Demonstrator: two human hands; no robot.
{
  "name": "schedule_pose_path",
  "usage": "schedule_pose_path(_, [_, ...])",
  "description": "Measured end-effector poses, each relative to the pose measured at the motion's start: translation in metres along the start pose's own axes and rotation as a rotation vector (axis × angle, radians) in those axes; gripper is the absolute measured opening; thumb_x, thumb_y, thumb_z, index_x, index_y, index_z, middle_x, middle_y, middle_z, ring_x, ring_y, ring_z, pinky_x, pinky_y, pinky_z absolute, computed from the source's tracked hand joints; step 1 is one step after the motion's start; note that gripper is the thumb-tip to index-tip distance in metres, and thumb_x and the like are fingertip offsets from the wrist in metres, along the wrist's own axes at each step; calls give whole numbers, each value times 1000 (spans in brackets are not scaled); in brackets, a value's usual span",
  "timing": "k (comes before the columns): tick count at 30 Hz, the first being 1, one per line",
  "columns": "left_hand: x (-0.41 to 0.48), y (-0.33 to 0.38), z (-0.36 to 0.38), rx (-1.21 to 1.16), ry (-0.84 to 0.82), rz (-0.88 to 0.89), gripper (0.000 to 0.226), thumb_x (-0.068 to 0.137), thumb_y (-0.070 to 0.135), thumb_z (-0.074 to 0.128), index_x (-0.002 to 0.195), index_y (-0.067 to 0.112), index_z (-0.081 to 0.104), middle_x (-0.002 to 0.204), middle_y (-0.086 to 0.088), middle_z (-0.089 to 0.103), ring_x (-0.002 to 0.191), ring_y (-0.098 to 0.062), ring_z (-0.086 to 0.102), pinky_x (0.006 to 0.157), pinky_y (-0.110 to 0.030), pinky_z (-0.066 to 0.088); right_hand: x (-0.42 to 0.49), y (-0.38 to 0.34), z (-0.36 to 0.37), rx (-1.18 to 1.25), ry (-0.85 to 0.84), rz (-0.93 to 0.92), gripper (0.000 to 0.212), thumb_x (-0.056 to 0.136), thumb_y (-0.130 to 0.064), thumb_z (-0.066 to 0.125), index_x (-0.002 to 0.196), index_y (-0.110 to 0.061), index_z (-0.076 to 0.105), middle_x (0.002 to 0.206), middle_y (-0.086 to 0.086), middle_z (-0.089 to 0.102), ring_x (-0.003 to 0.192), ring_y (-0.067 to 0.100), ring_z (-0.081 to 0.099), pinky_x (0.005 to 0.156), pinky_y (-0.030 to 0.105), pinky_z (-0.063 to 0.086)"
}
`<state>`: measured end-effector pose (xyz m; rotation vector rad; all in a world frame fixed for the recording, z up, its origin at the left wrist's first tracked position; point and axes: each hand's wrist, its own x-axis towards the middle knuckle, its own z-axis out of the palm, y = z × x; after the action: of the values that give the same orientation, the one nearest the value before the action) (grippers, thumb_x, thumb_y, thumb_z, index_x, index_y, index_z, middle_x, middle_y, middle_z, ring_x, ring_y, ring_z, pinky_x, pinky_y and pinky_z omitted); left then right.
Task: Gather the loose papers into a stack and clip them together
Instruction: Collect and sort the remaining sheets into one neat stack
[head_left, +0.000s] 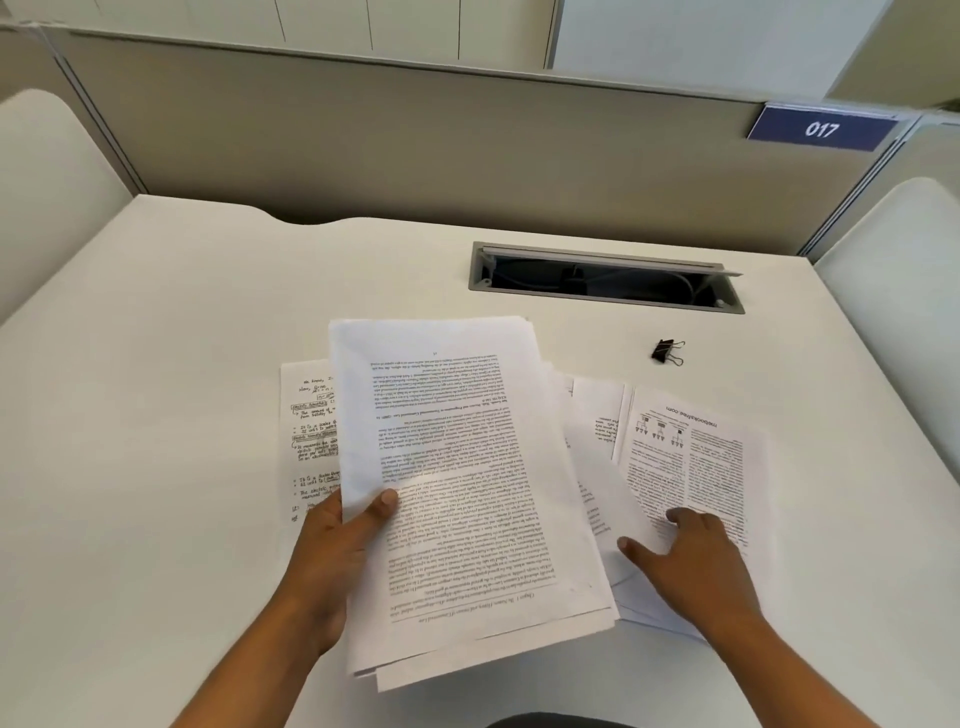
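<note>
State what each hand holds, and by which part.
The left hand grips the paper stack at its left edge, thumb on top. The right hand holds nothing; it rests flat on the loose sheets.

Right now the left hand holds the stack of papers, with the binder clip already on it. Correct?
No. The left hand holds the stack of papers, but the binder clip lies loose on the desk, as the head view shows.

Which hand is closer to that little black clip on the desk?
Right. The right hand presses loose sheets short of the clip; the left hand grips the paper stack farther left.
</note>
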<state>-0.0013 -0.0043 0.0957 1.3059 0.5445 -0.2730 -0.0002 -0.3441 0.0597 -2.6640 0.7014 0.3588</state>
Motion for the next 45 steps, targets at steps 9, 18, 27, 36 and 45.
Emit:
schedule_pose_path(9, [-2, -5, -8, -18, 24, -2, 27, 96, 18, 64, 121, 14, 71, 112, -9, 79, 100, -33, 76, 90, -49, 57, 1, -9, 3, -13, -25, 24, 82, 65, -56, 80, 132, -21, 48, 127, 4, 59, 117, 28, 57, 88, 43, 51])
schedule_pose_path(18, [-3, -5, -14, -22, 53, 16, 26, 96, 19, 64, 121, 16, 70, 113, -5, 79, 101, -30, 76, 87, -45, 57, 5, -11, 1, 130, -101, 8, 23, 85, -38, 70, 93, -17, 63, 86, -1, 71, 75, 19, 64, 68, 33, 51])
schedule_pose_path(27, [-3, -2, -23, -16, 87, 37, 26, 96, 21, 64, 121, 16, 70, 110, -3, 79, 99, -27, 76, 79, -39, 58, -16, 6, -19, 815, -220, 230, 13, 95, -14, 62, 98, -3, 68, 67, 14, 61, 57, 21, 52, 47, 24, 40])
schedule_pose_path(36, [-1, 4, -41, -21, 159, 82, 21, 97, 19, 63, 117, 17, 70, 105, -1, 81, 95, -26, 76, 75, -38, 58, -38, 21, -41, 1166, -166, 326, 6, 95, -10, 60, 96, -5, 62, 67, 12, 49, 49, 17, 44, 34, 17, 37])
schedule_pose_path(45, [5, 1, -36, -38, 170, 117, 21, 99, 22, 60, 119, 20, 69, 104, 2, 81, 98, -26, 75, 81, -40, 58, -68, -1, -61, 1312, -265, 231, 96, 18, -51, 96, 97, -6, 65, 52, 6, 47, 39, 12, 46, 34, 20, 36])
